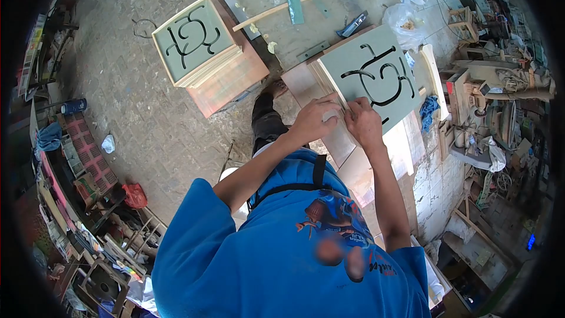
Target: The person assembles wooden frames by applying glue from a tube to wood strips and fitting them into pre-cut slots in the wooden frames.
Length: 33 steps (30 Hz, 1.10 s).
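Note:
A grey-green panel (pixel 352 63) with dark curved grooves lies on the work table, with a light wooden strip (pixel 327 78) along its left edge. At the lower part of that edge, my left hand (pixel 316 119) has its fingers bent against the strip. My right hand (pixel 365 122) rests on the panel's lower left corner, its fingers curled at the edge beside my left hand. Whether either hand grips the thin strip is hard to make out.
A stack of framed panels (pixel 219 66) stands on a low box to the left. Behind are a wooden stick (pixel 273 12), a green piece (pixel 295 10) and a dark stapler-like tool (pixel 353 24). A plastic bag (pixel 405 26) and blue cloth (pixel 429 112) lie at the right.

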Each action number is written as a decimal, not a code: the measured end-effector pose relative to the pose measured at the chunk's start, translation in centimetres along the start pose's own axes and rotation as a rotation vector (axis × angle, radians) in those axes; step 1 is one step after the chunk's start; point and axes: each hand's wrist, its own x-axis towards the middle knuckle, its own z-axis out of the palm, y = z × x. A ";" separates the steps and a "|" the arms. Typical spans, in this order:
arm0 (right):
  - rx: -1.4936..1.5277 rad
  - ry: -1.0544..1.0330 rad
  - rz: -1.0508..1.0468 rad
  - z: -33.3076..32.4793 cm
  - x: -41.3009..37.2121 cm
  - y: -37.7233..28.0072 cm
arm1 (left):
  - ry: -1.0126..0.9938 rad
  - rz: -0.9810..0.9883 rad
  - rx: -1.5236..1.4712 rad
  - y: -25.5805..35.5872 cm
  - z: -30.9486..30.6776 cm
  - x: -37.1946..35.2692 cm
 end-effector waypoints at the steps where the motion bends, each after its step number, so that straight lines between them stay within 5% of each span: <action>1: -0.001 0.003 0.000 0.0 0.0 0.0 | 0.000 0.000 0.000 0.0 0.0 0.0; 33: -0.044 -0.002 0.000 0.4 -0.3 0.0 | 0.187 -0.112 -0.002 -2.4 -1.8 1.2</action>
